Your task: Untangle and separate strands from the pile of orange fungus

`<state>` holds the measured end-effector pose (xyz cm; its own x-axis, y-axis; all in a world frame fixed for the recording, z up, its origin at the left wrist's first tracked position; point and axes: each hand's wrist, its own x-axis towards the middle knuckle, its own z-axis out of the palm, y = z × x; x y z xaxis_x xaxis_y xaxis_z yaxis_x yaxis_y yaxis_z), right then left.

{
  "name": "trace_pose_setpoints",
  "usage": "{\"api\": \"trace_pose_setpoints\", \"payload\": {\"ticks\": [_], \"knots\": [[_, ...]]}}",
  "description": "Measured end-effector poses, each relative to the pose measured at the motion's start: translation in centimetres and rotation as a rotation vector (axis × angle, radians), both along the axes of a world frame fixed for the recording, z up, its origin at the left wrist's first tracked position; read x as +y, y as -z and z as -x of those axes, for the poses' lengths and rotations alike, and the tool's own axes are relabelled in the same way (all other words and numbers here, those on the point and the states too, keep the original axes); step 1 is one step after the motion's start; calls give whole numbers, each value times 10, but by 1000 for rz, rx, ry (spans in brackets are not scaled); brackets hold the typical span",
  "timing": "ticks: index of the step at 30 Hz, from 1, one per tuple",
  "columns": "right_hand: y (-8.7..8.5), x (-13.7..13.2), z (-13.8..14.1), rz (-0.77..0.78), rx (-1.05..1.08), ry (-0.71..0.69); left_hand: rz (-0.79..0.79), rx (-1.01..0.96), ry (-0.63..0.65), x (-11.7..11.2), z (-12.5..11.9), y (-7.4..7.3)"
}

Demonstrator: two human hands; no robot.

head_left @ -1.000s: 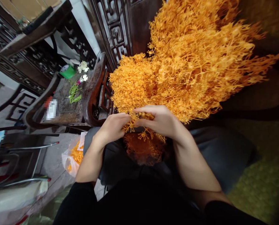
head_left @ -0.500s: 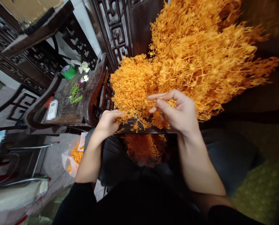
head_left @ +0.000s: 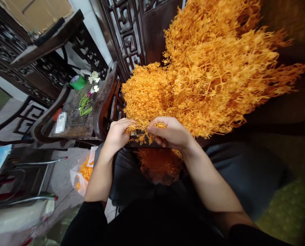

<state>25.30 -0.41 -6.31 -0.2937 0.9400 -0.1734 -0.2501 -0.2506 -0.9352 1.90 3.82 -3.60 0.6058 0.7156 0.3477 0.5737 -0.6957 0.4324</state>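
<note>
My left hand [head_left: 119, 134] is closed on an orange branching plastic sprig [head_left: 141, 136], gripped between thumb and fingers. From the other side, my right hand [head_left: 171, 134] pinches at the same sprig's stems, thumb and forefinger together; what exactly lies between those fingertips is partly hidden. Right behind both hands rises a dense heap of small orange sprigs [head_left: 144, 94]. To its right spreads a much larger, looser pile of longer orange sprigs [head_left: 216, 71]. More orange material [head_left: 160, 165] shows lower down, between the legs.
At left stands a dark carved wooden chair [head_left: 103, 116]. On its seat lie a green tape roll [head_left: 78, 82], white flowers [head_left: 94, 78] and green stems [head_left: 85, 105]. A plastic bag with orange pieces [head_left: 79, 181] sits on the floor, near a folding metal frame [head_left: 43, 177].
My right hand has come left and slightly down from above the heap to the sprig, its fingers closing there. My left hand keeps its hold. The view has shifted slightly.
</note>
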Motion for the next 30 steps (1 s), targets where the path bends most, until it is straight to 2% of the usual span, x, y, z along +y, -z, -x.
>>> {"api": "trace_pose_setpoints", "payload": {"ticks": [2, 6, 8, 9, 11, 14, 17, 20, 23, 26, 30], "knots": [[-5, -5, -5, -46, 86, 78, -24, 94, -115, 3, 3, 0], [-24, -22, -30, -194, 115, 298, 16, 292, -466, 10, 10, -3], [-31, -29, -38, -250, 72, 417, 63, 302, -553, 12, 11, -3], [-32, -31, -39, -250, 38, 427, 85, 286, -557, 12, 10, -3], [-28, -28, -34, -187, -47, 351, 117, 239, -529, 11, 8, -3], [-9, -13, -19, -102, -104, 210, 122, 198, -537, 10, 5, -2], [15, 6, -10, -51, -29, 105, 110, 182, -564, 10, 6, -2], [30, 18, -8, 34, 20, -9, 153, 171, -510, 9, 7, -2], [34, 23, -5, 41, 3, -94, 202, 202, -422, 7, 3, -1], [31, 23, 4, -79, -62, -188, 180, 298, -354, 6, -6, -1], [24, 18, 14, -159, -82, -345, 120, 399, -351, 10, -12, -4]]}}
